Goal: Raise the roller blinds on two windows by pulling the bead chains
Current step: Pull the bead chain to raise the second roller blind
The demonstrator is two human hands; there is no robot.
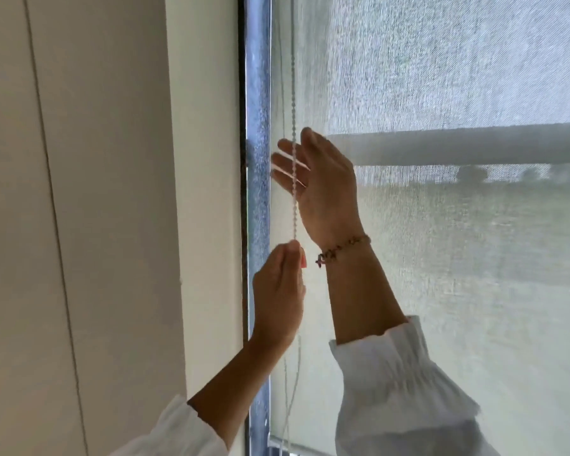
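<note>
A pale translucent roller blind (441,258) covers the window, its bottom bar (310,446) low in the view. A white bead chain (293,93) hangs taut along the blind's left edge. My left hand (278,291) is closed around this chain at mid height. Slack chain loops hang below that hand. Just above, my right hand (320,179) is raised with fingers spread, the chain crossing in front of its palm. That hand grips nothing. A beaded bracelet sits on my right wrist.
A dark window frame strip (243,159) and a sliver of uncovered glass (258,126) run left of the blind. White wall panels (96,225) fill the left side. A horizontal railing (474,146) shows through the fabric outside.
</note>
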